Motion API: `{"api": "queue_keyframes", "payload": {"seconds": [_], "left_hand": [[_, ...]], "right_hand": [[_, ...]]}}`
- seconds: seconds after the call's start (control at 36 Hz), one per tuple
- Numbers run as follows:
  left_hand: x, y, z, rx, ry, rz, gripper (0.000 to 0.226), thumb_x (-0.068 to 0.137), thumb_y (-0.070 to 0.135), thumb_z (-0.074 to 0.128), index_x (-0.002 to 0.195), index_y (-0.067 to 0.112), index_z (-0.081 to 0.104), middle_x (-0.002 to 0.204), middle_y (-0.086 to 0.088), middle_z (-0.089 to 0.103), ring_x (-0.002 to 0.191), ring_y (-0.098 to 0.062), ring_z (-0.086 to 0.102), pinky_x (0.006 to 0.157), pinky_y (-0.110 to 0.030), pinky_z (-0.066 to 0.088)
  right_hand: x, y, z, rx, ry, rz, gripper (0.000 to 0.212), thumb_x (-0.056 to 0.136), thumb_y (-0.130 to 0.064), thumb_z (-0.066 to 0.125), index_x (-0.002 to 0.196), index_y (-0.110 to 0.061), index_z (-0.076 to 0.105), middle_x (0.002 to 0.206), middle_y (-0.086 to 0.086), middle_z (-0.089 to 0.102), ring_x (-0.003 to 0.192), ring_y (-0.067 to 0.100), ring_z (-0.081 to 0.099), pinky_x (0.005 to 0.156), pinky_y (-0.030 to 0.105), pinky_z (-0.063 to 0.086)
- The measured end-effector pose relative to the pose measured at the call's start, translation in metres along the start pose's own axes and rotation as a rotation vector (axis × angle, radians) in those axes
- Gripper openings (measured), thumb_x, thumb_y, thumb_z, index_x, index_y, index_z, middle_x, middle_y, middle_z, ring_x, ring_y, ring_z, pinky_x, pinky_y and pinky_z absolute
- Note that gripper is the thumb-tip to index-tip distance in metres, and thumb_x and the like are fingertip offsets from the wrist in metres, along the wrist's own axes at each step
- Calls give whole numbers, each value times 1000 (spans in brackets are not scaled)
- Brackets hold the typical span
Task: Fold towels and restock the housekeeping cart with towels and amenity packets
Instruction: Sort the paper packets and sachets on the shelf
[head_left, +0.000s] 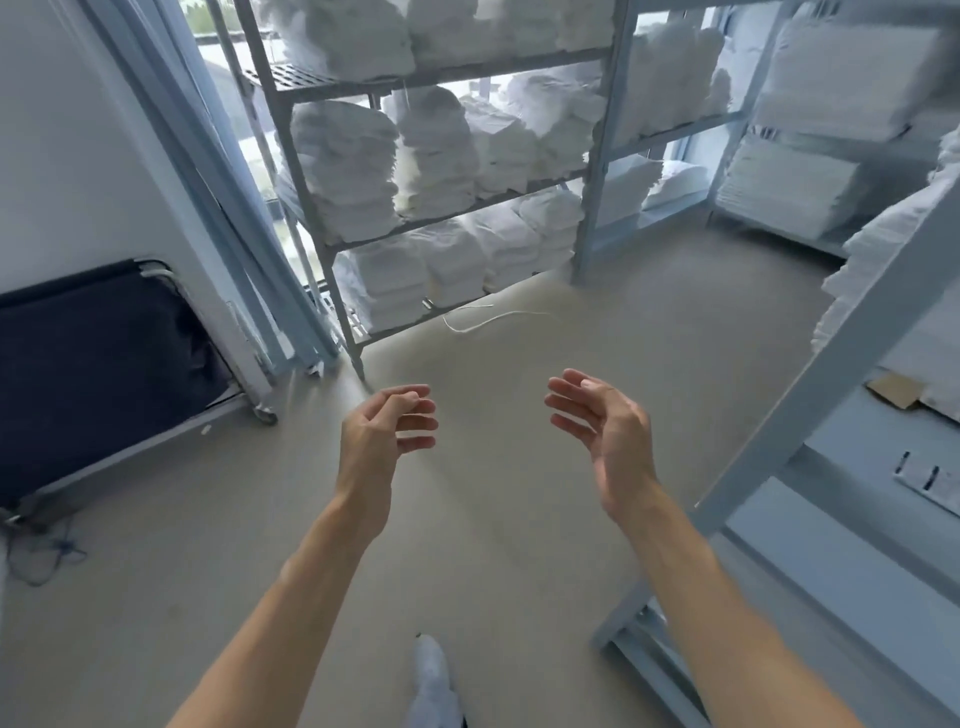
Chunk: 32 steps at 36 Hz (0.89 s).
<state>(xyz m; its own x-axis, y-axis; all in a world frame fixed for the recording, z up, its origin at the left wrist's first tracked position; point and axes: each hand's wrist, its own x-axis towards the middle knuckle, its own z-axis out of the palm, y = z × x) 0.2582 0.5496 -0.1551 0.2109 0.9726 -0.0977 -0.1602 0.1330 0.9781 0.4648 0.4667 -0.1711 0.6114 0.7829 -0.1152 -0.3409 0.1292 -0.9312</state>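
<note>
Linen room, beige floor (519, 519). Left hand (387, 434) and right hand (602, 421) hang apart, fingers loose, holding nothing. Folded towels (343, 166) wait on the rack (587, 156) beyond — best approached squarely, lifting one stack from beneath.

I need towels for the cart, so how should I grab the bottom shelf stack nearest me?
Hedged: slide both hands, left hand and right hand, flat around the towel stack's sides from the open front, one low; it's soft, tall, and posts flank the shelf.
</note>
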Motion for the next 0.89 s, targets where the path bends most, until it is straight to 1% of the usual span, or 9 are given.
{"api": "queue_keyframes", "payload": {"seconds": [0.11,0.19,0.28,0.39,0.47,0.53,0.58,0.69,0.89], "left_hand": [[75,-17,20,-54,-59,-26,25,95,7,51,93,10,75,83,-7,72,73,-19,68,62,-29,57],[140,-24,41,-83,-94,-66,25,96,7,49,94,9,74,82,-6,71,73,-19,67,66,-32,56],[198,-18,72,-101,-152,-80,25,96,6,48,94,7,73,81,-5,70,71,-18,66,66,-32,56],[261,-3,118,-127,-265,-65,25,96,4,48,94,7,73,82,-7,70,71,-19,66,63,-29,56],[289,1,143,-155,-310,-74,25,97,5,47,94,6,72,84,-9,69,72,-22,64,64,-32,54],[311,-2,167,-195,-360,-96,26,97,6,47,93,7,73,84,-9,69,71,-22,65,64,-31,54],[325,-7,186,-225,-377,-130,26,97,8,48,93,7,73,83,-8,69,70,-21,65,62,-29,55],[354,-20,232,-238,-457,-193,24,97,8,47,96,5,71,82,-8,68,70,-21,64,63,-30,55],[444,-31,305,-223,-576,-200,24,97,10,48,96,5,71,85,-10,68,71,-21,66,64,-31,56]], "right_hand": [[67,2,9,-23,43,-28,26,95,-13,49,106,-7,71,104,13,75,97,28,71,87,39,56],[121,-1,20,-28,116,-43,25,96,-12,48,106,-7,71,105,14,75,96,27,71,86,39,56],[168,-10,32,-37,176,-57,25,97,-11,47,106,-7,70,104,13,75,94,25,71,84,37,55],[219,-31,36,-26,232,-115,26,97,-11,47,110,-6,69,106,14,75,97,28,71,87,38,56],[241,-43,32,5,238,-135,29,98,-11,44,116,-3,66,107,17,74,100,32,70,90,40,55],[261,-50,23,43,294,-164,30,99,-10,43,117,-2,65,107,19,74,100,32,70,91,41,54],[277,-56,17,56,344,-180,30,99,-9,42,117,-2,65,107,19,73,98,31,70,92,42,53],[314,-58,5,99,427,-204,29,99,-8,42,115,-2,65,107,20,73,97,30,70,90,40,54],[423,-60,-24,292,475,-228,32,99,-12,40,115,-4,66,107,20,73,94,29,70,88,38,52]]}}
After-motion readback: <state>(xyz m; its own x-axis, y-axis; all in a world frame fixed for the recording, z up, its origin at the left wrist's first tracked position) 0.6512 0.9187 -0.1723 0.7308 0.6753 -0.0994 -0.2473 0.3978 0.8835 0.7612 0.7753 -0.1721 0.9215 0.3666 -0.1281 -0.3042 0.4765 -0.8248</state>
